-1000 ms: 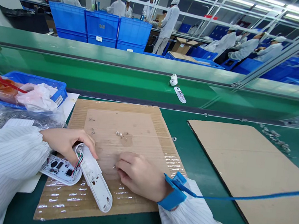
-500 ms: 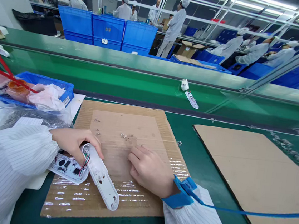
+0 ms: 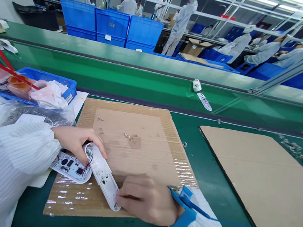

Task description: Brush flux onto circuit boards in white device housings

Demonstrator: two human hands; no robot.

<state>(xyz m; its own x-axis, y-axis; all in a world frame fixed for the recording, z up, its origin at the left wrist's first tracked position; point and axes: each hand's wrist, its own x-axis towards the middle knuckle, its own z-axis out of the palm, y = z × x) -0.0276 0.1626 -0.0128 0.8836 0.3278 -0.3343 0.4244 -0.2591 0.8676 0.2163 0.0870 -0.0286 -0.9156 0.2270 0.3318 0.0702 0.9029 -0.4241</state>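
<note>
My left hand (image 3: 81, 143) grips the upper end of a long white plastic housing half (image 3: 105, 178), thumb and fingers closed on its rim. The housing lies tilted over the cardboard, hollow side up. Thin coloured wires run from it to a white cover with a circuit board (image 3: 70, 167), lying partly beneath my left hand. At the housing's lower end is my right hand (image 3: 144, 198), fingertips pinched at the inner edge. Whatever sits between them is hidden. Tiny metal pieces (image 3: 127, 135) are scattered on the cardboard sheet (image 3: 146, 160).
A blue tray (image 3: 73, 92) with bottles and crumpled cloth stands at the left, beside a clear plastic bag (image 3: 60, 116). Another cardboard sheet (image 3: 257, 169) lies right, with small metal parts (image 3: 297, 150) behind it. A blue wrist strap (image 3: 185, 214) trails a cord rightward. People work beyond the green conveyor (image 3: 117, 77).
My right hand has come from the metal pieces on the cardboard down to the lower end of the housing. My left hand keeps its hold on the housing.
</note>
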